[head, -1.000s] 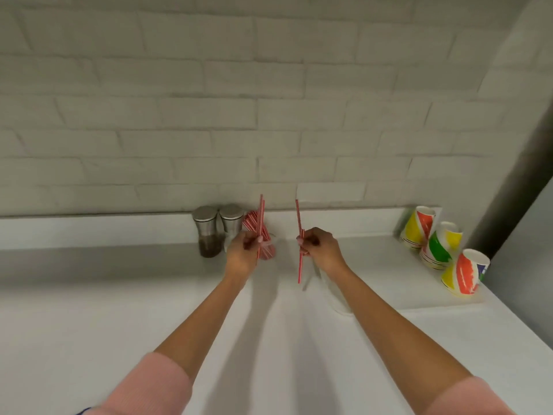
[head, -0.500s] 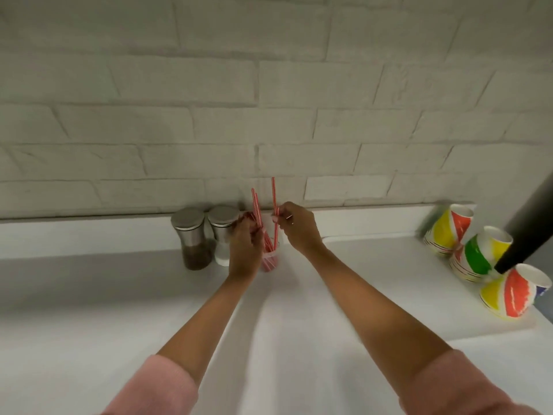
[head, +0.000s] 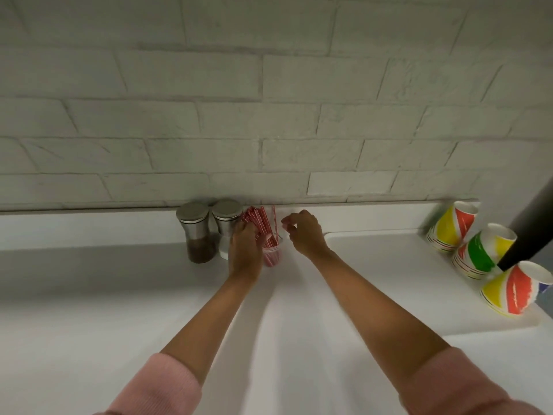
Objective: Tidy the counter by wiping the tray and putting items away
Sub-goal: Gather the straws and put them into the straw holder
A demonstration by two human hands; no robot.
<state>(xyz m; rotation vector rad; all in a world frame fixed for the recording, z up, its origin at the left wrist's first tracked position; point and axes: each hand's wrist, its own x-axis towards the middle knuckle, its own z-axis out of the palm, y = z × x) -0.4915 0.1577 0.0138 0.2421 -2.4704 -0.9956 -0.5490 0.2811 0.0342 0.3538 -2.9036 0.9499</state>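
A clear plastic cup (head: pixel 273 256) stands on the white counter near the back wall, filled with several red-and-white striped straws (head: pixel 263 224). My left hand (head: pixel 244 250) wraps the cup's left side and touches the straws. My right hand (head: pixel 303 233) hovers just right of the cup, fingers apart and holding nothing. One straw stands upright at the cup's right edge, beside my right fingertips. A white tray (head: pixel 389 265) lies on the counter to the right.
Two steel-lidded shakers, one dark-filled (head: pixel 196 232) and one white (head: pixel 226 226), stand left of the cup. Three colourful paper cups (head: pixel 475 250) lie tilted along the tray's right side. A dark object (head: pixel 529 235) juts in at the right. The brick wall is close behind.
My right hand carried a single straw to the cup, dropped it in and let go. My left hand moved down from the straws onto the cup. The camera moved closer.
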